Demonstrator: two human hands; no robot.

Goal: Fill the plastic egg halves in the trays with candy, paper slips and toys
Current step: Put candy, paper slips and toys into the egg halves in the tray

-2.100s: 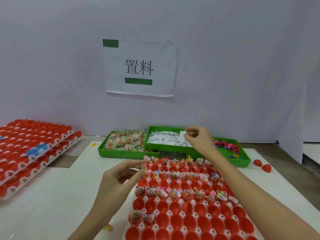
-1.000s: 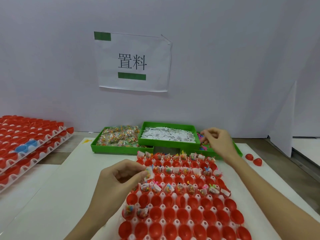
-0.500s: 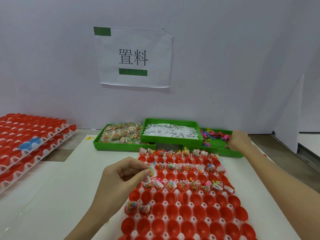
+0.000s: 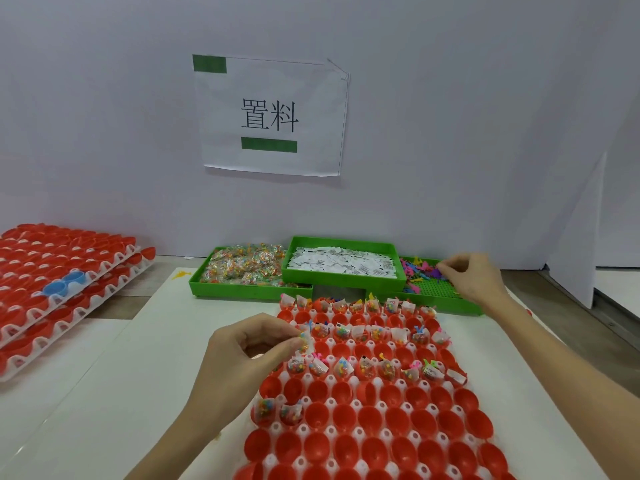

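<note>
**A:** Where do things stand?

**B:** I see my left hand [image 4: 249, 344] over the left edge of the egg tray [image 4: 346, 441], its grip pinching a small candy packet [image 4: 306, 340] between thumb and fingertips. My right hand [image 4: 474, 277] reaches into the green toy tray [image 4: 436, 292], fingers curled among the plastic toys [image 4: 415, 271]; I cannot tell whether that grip has caught one.

**A:** How will they handle?

**B:** I judge everything light. The packet is crinkly film, likely slippery, so I'd hold its edge. The toys look stiff and spiky, and could tangle, so I'd lift one by a limb. The paper slips [image 4: 341, 263] are thin, best pinched singly. The red egg halves [image 4: 394, 420] sit loose in their sockets on the worktop [image 4: 138, 393]; I'd drop things in gently, not press
</note>
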